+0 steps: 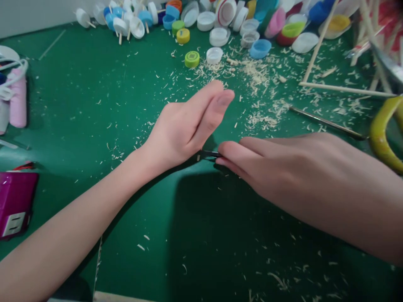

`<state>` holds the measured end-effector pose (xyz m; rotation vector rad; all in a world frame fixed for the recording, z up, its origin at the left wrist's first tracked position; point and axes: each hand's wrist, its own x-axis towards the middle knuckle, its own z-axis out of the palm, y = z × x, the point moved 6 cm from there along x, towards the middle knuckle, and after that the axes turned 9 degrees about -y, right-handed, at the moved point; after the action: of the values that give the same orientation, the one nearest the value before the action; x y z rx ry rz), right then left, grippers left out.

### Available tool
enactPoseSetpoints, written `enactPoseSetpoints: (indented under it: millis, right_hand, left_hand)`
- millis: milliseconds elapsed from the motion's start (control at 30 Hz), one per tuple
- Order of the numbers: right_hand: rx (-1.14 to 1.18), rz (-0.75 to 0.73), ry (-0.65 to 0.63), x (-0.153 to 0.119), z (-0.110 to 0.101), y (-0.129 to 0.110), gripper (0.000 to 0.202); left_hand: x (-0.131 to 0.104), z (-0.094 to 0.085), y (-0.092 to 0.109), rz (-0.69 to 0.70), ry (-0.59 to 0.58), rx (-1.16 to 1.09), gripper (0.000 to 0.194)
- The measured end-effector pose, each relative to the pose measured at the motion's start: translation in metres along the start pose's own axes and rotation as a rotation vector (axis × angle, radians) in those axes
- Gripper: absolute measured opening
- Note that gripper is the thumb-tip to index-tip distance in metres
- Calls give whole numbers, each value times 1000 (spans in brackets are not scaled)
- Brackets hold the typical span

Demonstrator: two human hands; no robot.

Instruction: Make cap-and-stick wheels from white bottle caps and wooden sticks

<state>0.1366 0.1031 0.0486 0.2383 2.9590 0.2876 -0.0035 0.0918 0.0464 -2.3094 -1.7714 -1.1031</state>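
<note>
Dark tool [209,154] in pinching right hand [291,167] — end beside left hand [181,130], left grip unclear

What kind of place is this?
Probably a craft or workshop table: colourful plastic caps are piled along the back of the green tabletop, with curly pale shavings scattered about and thin wooden sticks on the right.

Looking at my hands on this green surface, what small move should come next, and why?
I'd probably ease the left hand back from the dark tool in the right hand: the tool points toward the left hand's heel, and its far end meets that hand's edge in this view, so I can't tell whether they touch.
</note>
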Motion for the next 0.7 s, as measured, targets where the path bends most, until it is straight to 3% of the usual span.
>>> enactPoseSetpoints:
  millis: [333,700]
  right_hand:
    - [2,45,-1,1,6,-8,30]
    - [-73,68,10,-1,-7,-13,37]
  left_hand:
    - [0,0,0,-11,-22,-27,50]
    - [0,4,-4,-55,-78,-29,56]
